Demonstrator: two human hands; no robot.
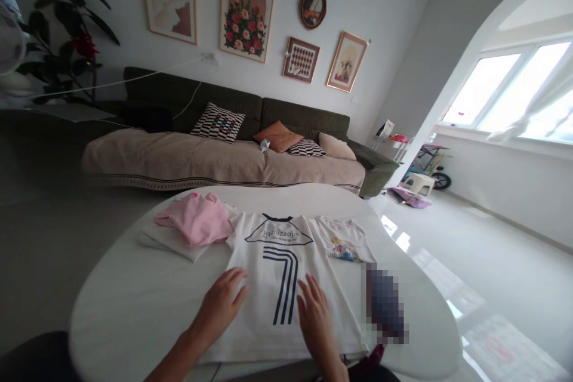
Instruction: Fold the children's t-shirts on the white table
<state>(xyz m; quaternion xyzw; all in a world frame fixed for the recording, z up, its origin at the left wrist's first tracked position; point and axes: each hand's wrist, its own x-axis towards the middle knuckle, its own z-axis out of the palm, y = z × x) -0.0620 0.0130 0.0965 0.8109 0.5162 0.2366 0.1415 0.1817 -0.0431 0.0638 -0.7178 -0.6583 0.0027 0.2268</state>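
Note:
A white T-shirt (259, 316) with dark lettering and a striped number 7 is spread flat, its dark-trimmed collar toward the far side. My left hand (222, 298) is at the shirt's left edge, fingers stretched out and holding nothing. Over the right side of the shirt is my right hand (317, 316), its fingers also extended, touching or just above the cloth. Beyond the left hand, a crumpled pink garment (201, 221) rests on a folded white cloth (172, 242). To the shirt's right lies another white T-shirt (344, 242) with a coloured print.
All this lies on a rounded white table (134, 304). A dark green sofa (304, 116) with a beige cover and several cushions stands behind it. A pixelated dark patch hides something at the table's right. A white stool (418, 182) is farther off, right.

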